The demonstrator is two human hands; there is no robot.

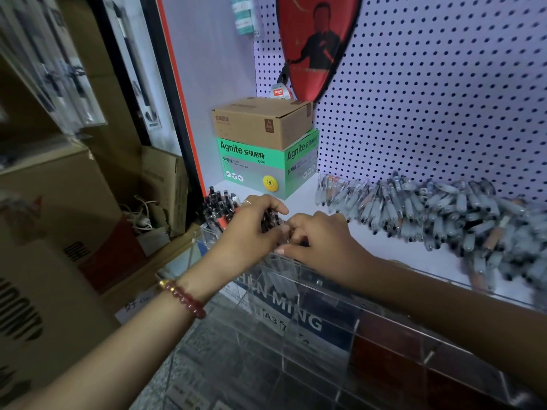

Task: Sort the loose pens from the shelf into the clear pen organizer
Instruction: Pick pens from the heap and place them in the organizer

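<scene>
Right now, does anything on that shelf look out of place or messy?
Yes: the loose pens sprawl in a jumbled heap along the right of the shelf, pointing every way. Nothing else stands out.

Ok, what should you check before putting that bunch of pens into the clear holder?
1. Left hand has a firm grip on the dark pens: ok, fingers curl round the bunch.
2. Right hand grip on the same bunch: cannot tell, its curled fingers hide the contact.
3. Hands above the clear holder: ok, at its left end.
4. Slot underneath has room: cannot tell, the hands cover it.
5. Shelf sorted: not ok, a big pile of loose pens lies there.
</scene>
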